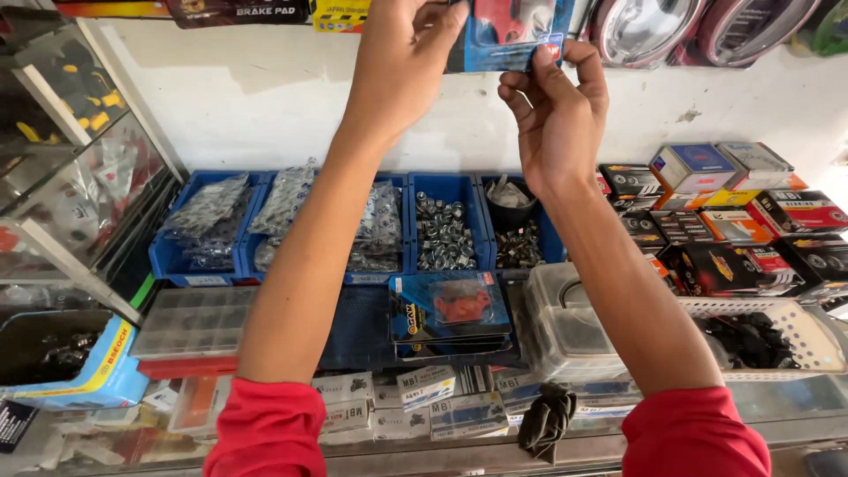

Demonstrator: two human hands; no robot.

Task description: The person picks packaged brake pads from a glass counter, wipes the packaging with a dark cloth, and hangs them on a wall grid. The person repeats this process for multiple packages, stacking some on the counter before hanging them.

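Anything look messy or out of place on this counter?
A dark rag lies crumpled on the small boxes at the counter's front edge, and a blue blister pack sits loose and tilted below the bins.

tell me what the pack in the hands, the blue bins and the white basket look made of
Blister pack, held by left hand and right hand: blue printed card under clear glossy plastic, judging by the glare.
Blue bins: opaque moulded plastic, dull sheen, probably rigid.
White basket: perforated plastic, matte, by its regular holes.
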